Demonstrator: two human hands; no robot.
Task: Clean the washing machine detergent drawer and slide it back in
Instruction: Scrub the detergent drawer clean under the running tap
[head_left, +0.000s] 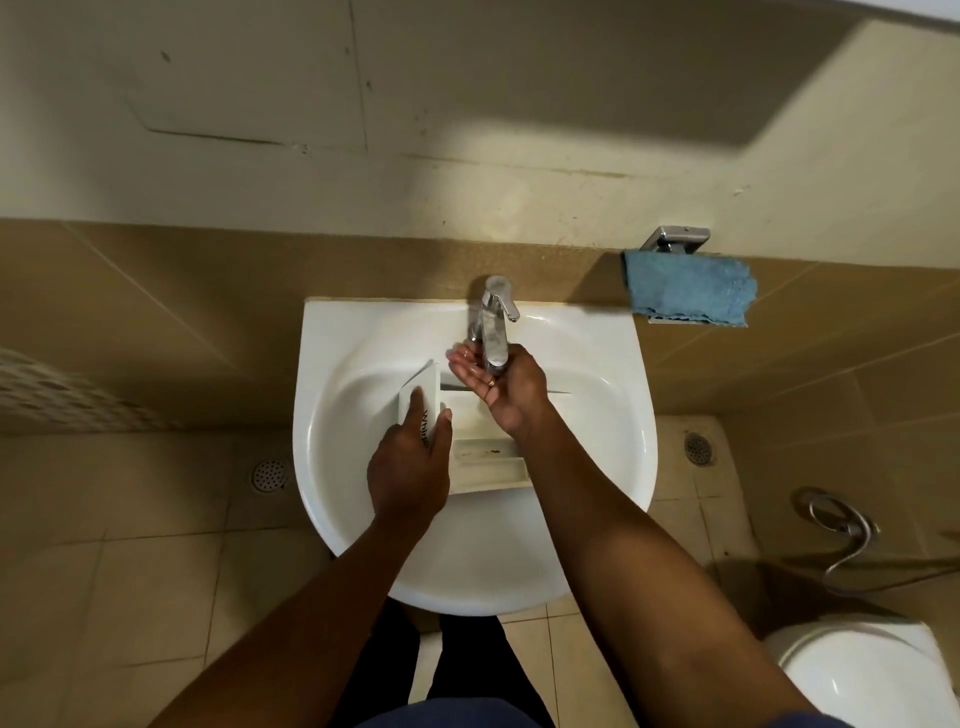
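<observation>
The detergent drawer (485, 462) lies in the bowl of the white sink (639, 441). Its white front panel is at the left and tipped up on edge, and its open compartments run to the right. The near compartment shows brownish stains along its wall.

My left hand (410, 462) is grasping the front panel. The fingers lie over its outer face, partly covering the dark lettering, and the thumb is hooked over the inner side.

My right hand (504, 387) is farther in, over the far end of the drawer, turned palm up directly beneath the spout of the chrome faucet (493, 322). Its fingers are released, loosely cupped and holding nothing. There is a small ring on one of them, and the palm glistens. I cannot tell whether water is running.

On the wall to the right of the faucet, a blue cloth (688, 288) hangs from a metal holder (675, 240). Round floor drains sit left (270, 474) and right (697, 448) of the sink. A toilet (862, 675) stands at the near right, with a coiled spray hose (841, 525) beyond it.
</observation>
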